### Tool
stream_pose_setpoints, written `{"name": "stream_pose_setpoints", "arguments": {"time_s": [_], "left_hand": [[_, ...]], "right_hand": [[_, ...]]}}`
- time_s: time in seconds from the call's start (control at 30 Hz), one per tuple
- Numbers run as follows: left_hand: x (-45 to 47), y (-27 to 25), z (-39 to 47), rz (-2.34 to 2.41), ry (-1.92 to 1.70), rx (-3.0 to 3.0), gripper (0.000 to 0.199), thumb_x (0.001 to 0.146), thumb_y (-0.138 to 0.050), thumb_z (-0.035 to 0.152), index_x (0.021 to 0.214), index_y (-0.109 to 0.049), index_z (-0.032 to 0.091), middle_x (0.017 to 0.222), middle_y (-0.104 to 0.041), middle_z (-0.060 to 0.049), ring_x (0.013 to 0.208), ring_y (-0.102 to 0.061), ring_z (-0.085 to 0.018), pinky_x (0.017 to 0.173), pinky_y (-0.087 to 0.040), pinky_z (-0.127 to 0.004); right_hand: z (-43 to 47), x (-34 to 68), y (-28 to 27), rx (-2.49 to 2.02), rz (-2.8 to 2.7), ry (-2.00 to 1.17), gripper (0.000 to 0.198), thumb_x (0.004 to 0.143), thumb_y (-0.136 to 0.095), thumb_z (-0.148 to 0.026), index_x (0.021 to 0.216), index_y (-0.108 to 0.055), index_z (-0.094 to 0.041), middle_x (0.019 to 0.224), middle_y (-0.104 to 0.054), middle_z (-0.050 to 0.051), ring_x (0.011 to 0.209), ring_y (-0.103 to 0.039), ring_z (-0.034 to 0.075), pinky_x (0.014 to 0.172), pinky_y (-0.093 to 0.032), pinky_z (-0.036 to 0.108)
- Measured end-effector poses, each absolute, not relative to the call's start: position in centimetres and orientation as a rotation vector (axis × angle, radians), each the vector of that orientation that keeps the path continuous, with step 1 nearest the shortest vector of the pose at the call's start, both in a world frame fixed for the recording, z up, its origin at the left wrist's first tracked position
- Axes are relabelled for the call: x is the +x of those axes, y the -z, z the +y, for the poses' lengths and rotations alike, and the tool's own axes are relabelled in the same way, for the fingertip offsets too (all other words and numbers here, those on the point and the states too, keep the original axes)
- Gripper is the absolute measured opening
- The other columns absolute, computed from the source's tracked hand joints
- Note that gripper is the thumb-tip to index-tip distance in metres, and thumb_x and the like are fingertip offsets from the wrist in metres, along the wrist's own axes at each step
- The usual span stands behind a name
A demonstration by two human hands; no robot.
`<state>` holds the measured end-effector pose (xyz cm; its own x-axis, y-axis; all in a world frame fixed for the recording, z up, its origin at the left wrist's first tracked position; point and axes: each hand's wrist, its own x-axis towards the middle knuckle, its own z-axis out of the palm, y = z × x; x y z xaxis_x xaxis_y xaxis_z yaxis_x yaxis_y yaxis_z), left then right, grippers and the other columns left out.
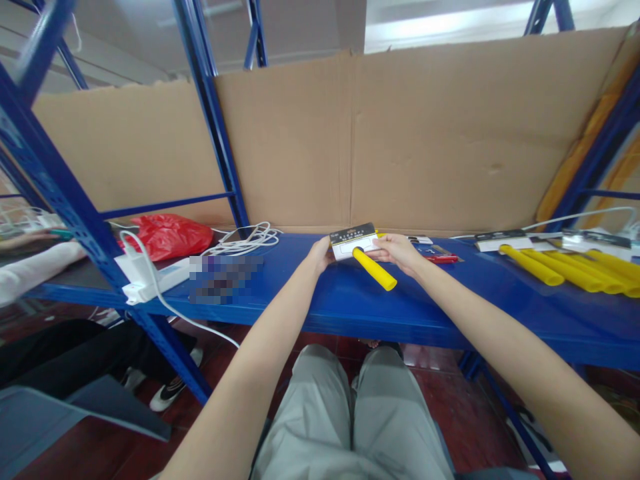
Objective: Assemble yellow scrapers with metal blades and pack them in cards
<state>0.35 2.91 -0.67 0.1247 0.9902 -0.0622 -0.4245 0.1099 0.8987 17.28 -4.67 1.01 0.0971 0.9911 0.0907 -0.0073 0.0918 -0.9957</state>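
Above the blue shelf surface I hold a yellow-handled tool (376,270) with a black-and-white printed card (354,241) around its head end. My left hand (321,255) grips the card's left edge, its fingers partly hidden behind it. On the other side, the fingers of my right hand (397,252) close on the card's right edge near the handle. The yellow handle points toward me and slightly right. Whatever head the tool has is covered by the card, so its exact kind does not show. A red object (443,259) lies just beyond my right hand.
Several similar yellow-handled tools (565,270) with cards lie at the right. Leftward are a power strip (165,277), a coiled white cable (255,239) and a red plastic bag (173,235). Cardboard (425,133) stands behind. Another person's arm (43,267) reaches in at far left.
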Motion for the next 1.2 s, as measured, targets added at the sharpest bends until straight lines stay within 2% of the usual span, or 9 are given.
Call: {"name": "stream_pose_setpoints", "arguments": {"time_s": [0.1, 0.23, 0.43, 0.53, 0.63, 0.77, 0.9, 1.03, 1.2], "left_hand": [[0.5, 0.1, 1.9, 0.939, -1.267, 0.869, 0.011, 0.085, -0.051, 0.014, 0.082, -0.061, 0.016, 0.055, -0.062, 0.001, 0.045, -0.059, -0.012, 0.049, -0.048, -0.020], [0.7, -0.3, 1.3, 0.959, -1.262, 0.935, 0.013, 0.086, -0.049, 0.014, 0.085, -0.062, 0.017, 0.058, -0.063, 0.002, 0.046, -0.058, -0.012, 0.054, -0.049, -0.022], [0.7, -0.2, 1.9, 0.935, -1.194, 0.975, 0.027, 0.094, -0.040, 0.028, 0.086, -0.063, 0.017, 0.068, -0.068, -0.002, 0.053, -0.061, -0.013, 0.054, -0.047, -0.023], [0.6, -0.1, 2.2, 0.914, -1.144, 1.049, 0.042, 0.096, -0.034, 0.045, 0.088, -0.064, 0.017, 0.078, -0.071, -0.005, 0.066, -0.065, -0.017, 0.064, -0.050, -0.028], [0.4, 0.2, 2.1, 0.950, -1.138, 1.167, 0.039, 0.090, -0.048, 0.052, 0.089, -0.066, 0.018, 0.085, -0.073, -0.007, 0.083, -0.067, -0.022, 0.080, -0.050, -0.035], [0.3, 0.4, 1.2, 0.946, -1.134, 1.274, 0.013, 0.079, -0.070, 0.025, 0.090, -0.067, 0.019, 0.091, -0.073, -0.006, 0.094, -0.065, -0.023, 0.088, -0.049, -0.042], [0.3, 0.1, 0.6, 0.812, -1.118, 1.198, 0.017, 0.074, -0.067, 0.000, 0.084, -0.067, 0.014, 0.092, -0.071, -0.009, 0.088, -0.067, -0.021, 0.083, -0.055, -0.040], [0.4, 0.0, 0.6, 0.805, -1.145, 1.160, 0.017, 0.074, -0.064, -0.005, 0.080, -0.067, 0.011, 0.089, -0.071, -0.010, 0.087, -0.068, -0.020, 0.083, -0.057, -0.039], [0.5, -0.2, 0.6, 0.860, -1.184, 1.169, 0.017, 0.074, -0.064, -0.006, 0.079, -0.067, 0.010, 0.089, -0.072, -0.011, 0.090, -0.069, -0.022, 0.088, -0.057, -0.042]], "right_hand": [[-4.8, 17.2, -1.1, -1.185, -1.143, -1.068, 0.012, 0.087, -0.055, -0.007, 0.079, -0.060, -0.014, 0.082, -0.074, 0.011, 0.072, -0.072, 0.015, 0.076, -0.060, 0.027], [-4.9, 17.2, -1.2, -1.176, -1.129, -1.070, 0.015, 0.087, -0.054, -0.006, 0.077, -0.060, -0.014, 0.082, -0.074, 0.010, 0.071, -0.072, 0.014, 0.075, -0.060, 0.026], [-4.8, 17.1, -1.3, -1.170, -1.104, -1.076, 0.017, 0.089, -0.052, -0.006, 0.076, -0.057, -0.015, 0.077, -0.073, 0.009, 0.064, -0.071, 0.013, 0.068, -0.059, 0.022], [-4.7, 17.2, -1.3, -1.170, -1.097, -1.073, 0.017, 0.090, -0.052, -0.007, 0.075, -0.055, -0.015, 0.076, -0.073, 0.009, 0.063, -0.071, 0.013, 0.064, -0.058, 0.021], [-4.5, 17.2, -1.2, -1.174, -1.086, -1.061, 0.017, 0.090, -0.052, -0.007, 0.075, -0.054, -0.015, 0.076, -0.073, 0.009, 0.065, -0.071, 0.013, 0.065, -0.058, 0.021], [-4.2, 17.5, -0.9, -1.183, -1.067, -1.015, 0.017, 0.089, -0.053, -0.009, 0.075, -0.051, -0.018, 0.077, -0.072, 0.008, 0.070, -0.072, 0.014, 0.070, -0.058, 0.023], [-3.9, 17.8, -0.7, -1.185, -1.056, -1.008, 0.016, 0.088, -0.053, -0.011, 0.076, -0.048, -0.020, 0.082, -0.073, 0.009, 0.078, -0.073, 0.017, 0.076, -0.059, 0.027], [-3.6, 17.9, -0.5, -1.184, -1.056, -1.007, 0.012, 0.085, -0.053, -0.010, 0.080, -0.050, -0.020, 0.082, -0.073, 0.009, 0.081, -0.072, 0.017, 0.080, -0.059, 0.029], [-4.0, 17.7, -0.6, -1.145, -1.142, -1.021, 0.017, 0.074, -0.060, -0.004, 0.081, -0.058, -0.018, 0.083, -0.073, 0.006, 0.084, -0.071, 0.017, 0.083, -0.058, 0.028]]}}
